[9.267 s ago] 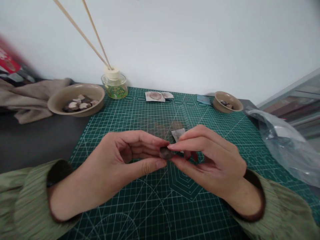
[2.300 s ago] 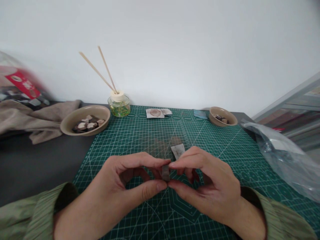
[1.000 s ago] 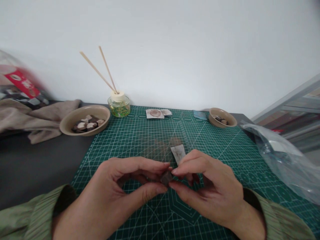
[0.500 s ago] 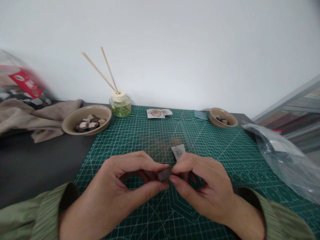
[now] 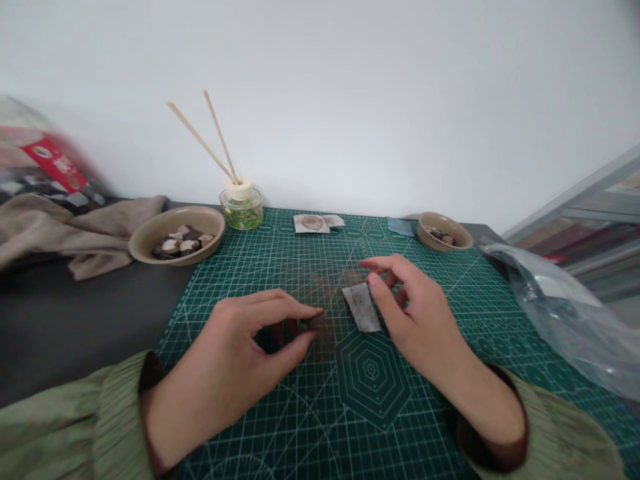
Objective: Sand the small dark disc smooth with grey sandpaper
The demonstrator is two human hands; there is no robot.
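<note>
Left fingers [image 5: 295,310] pinching piece [image 5: 313,323], gap to sheet [image 5: 362,309]

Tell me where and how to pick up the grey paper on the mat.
Probably pinch the grey paper by its long right edge, coming in low from the right: it looks thin and lies roughly flat on the mat, so its edges offer the likeliest hold. The right hand is near its far right corner.

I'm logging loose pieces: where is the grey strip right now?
In the head view, the grey strip lies slightly right of centre on the green mat, just beyond the printed hexagons and beside the right hand.
</note>
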